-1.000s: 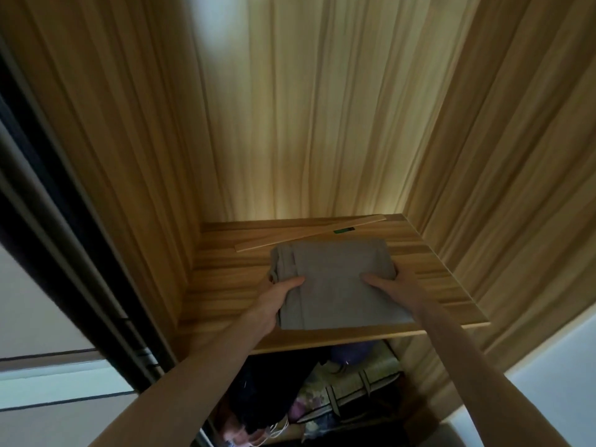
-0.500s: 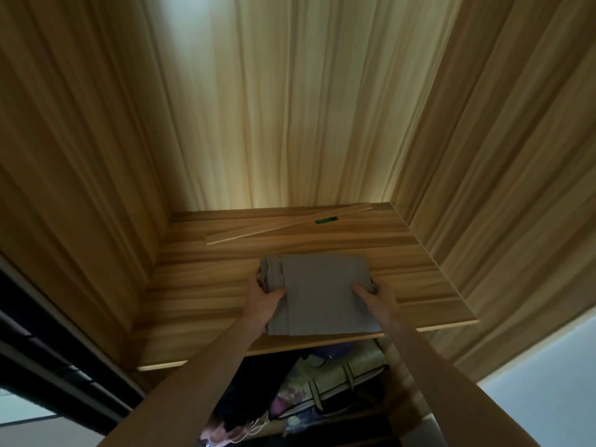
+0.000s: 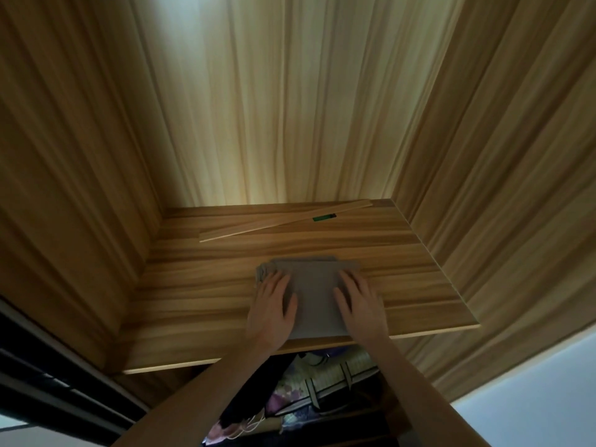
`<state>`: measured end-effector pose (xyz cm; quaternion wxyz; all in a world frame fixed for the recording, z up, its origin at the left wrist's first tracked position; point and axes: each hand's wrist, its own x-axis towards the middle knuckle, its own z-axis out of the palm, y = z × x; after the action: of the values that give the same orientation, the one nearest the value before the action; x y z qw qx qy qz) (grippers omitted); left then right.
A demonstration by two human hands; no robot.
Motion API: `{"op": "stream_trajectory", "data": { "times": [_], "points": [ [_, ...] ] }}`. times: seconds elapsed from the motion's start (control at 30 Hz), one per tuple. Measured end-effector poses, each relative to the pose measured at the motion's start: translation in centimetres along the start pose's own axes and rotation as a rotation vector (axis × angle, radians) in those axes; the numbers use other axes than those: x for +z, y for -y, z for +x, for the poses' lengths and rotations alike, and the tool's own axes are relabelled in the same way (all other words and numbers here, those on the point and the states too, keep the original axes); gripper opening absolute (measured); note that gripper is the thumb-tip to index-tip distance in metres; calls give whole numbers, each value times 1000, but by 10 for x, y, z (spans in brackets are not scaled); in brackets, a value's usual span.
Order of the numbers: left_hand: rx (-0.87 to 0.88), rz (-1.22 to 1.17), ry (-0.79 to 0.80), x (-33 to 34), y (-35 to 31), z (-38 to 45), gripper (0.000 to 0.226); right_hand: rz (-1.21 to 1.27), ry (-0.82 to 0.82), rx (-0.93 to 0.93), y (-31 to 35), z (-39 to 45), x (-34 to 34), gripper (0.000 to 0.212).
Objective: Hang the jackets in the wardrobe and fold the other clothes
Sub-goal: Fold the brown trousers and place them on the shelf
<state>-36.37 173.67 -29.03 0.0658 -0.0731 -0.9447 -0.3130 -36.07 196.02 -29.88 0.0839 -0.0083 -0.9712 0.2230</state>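
Here both hands [image 3: 317, 308] press flat on folded grey garment [image 3: 314, 301]; no writing readable.

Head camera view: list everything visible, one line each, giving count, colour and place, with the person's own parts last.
folded garment: one, grey, flat on the shelf near its front edge
shelf: one, striped brown wood, inside the wardrobe
wooden strip: one, light wood, lying at a slant at the back of the shelf
small green object: one, green with a dark end, beside the strip near the back right; what it is cannot be told
wardrobe walls: three panels, brown wood, back and both sides
clutter below the shelf: several items, dark, purple and pale, too dim to name
left hand: one, palm down on the garment's left part
right hand: one, palm down on the garment's right part, fingers spread
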Motion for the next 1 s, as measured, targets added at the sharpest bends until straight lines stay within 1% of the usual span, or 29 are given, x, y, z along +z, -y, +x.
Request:
{"op": "stream_trajectory", "data": {
  "times": [0.07, 0.13, 0.27, 0.37, 0.43, 0.57, 0.67, 0.8, 0.9, 1.0],
  "points": [
    [6, 44, 49, 7, 3, -1, 61, -23, 45, -48, -5, -7, 15, 69],
    [-2, 60, 89, 11, 11, 0, 64, -18, 59, -55, -11, -9, 22, 78],
    [50, 49, 159, 6, 23, -1, 66, 38, 90, -51, -8, -8, 14, 81],
    [70, 31, 167, -8, 21, -6, 66, 132, 97, -8, -1, -10, 6, 84],
    [105, 45, 110, -20, 21, -15, 67, 202, 76, 39, 7, -16, -2, 83],
    [201, 30, -73, -48, 18, -41, 65, 371, 52, 54, 32, -37, -21, 71],
    [213, 26, -123, -72, 17, -63, 62, 458, 27, 25, 56, -58, -35, 66],
    [221, -2, -162, -104, 20, -95, 61, 533, -45, -35, 90, -87, -50, 61],
    [200, -30, -218, -133, 25, -122, 60, 523, -85, -104, 119, -109, -59, 69],
    [219, 31, -260, -164, 32, -154, 60, 453, -110, -210, 152, -129, -67, 62]
  ]
}}
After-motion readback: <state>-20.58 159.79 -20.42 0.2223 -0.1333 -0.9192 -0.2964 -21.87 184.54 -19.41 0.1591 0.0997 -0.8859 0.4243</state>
